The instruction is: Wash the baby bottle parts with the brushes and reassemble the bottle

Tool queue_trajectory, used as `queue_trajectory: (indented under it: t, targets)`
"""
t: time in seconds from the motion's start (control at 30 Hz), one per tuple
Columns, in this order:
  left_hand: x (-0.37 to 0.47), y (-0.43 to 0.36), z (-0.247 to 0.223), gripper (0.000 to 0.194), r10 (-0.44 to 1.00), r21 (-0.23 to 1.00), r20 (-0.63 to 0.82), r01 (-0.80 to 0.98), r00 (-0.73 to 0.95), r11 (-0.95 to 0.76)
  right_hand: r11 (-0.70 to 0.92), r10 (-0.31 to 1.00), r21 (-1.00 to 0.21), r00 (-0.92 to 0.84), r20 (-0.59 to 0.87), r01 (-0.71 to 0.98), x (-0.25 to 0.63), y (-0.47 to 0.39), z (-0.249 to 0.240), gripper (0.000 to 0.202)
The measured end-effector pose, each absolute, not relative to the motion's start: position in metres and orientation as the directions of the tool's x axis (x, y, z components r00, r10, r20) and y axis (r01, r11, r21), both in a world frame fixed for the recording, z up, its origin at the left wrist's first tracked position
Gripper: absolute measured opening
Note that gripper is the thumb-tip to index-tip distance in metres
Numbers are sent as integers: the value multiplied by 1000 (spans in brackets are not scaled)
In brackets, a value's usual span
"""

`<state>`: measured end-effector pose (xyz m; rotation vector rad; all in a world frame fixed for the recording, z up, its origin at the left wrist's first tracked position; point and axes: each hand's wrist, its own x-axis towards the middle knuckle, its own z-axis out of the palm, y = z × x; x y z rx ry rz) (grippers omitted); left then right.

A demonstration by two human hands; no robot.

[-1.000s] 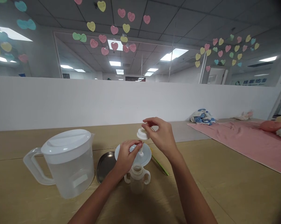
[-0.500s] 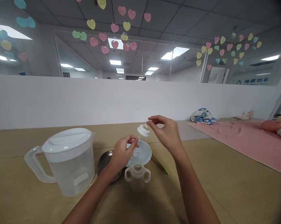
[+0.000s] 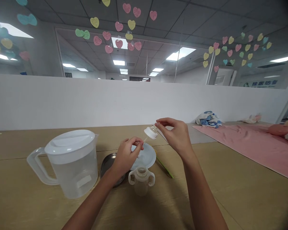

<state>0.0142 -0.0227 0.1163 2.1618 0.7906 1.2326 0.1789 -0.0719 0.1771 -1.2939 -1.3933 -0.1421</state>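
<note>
My right hand pinches the clear tip of a baby bottle nipple in a white collar ring, held tilted in the air. A thin pale straw runs from beneath the ring down to my left hand, whose thumb and fingers are closed on it. Below them stands the open baby bottle, clear with two white side handles, upright on the table. Behind the bottle lies a pale blue-white plate, partly covered by my left hand. Both hands are above the plate.
A lidded plastic pitcher stands on the left. Partly behind my left arm is a dark metal dish. A green stick-like handle lies right of the plate. Farther right are a pink cloth and a bundled blue-white cloth.
Both hands have shifted slightly right, the nipple and collar with them. My right hand still pinches the nipple tip and my left stays on the straw. The camera view has moved a little.
</note>
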Motion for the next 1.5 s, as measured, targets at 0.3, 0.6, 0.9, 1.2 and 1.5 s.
queue_trajectory:
  t: [0.3,0.6,0.9,1.2,1.5]
  targets:
    - [12,-22,119,21,716,677,567,266,407,-687,384,571,-563,291,768,732,181,-71,177,16]
    - [9,-24,120,20,709,629,565,336,422,-701,337,492,-545,351,797,767,192,-71,178,17]
    - [13,-4,98,26,676,302,560,641,480,-705,255,357,-611,515,779,749,221,-78,183,22]
    - [24,20,50,25,750,279,358,702,557,-655,273,509,-543,359,782,794,191,-67,176,16]
    - [10,0,100,53,766,708,490,323,417,-628,327,645,-502,199,738,801,166,-62,171,11]
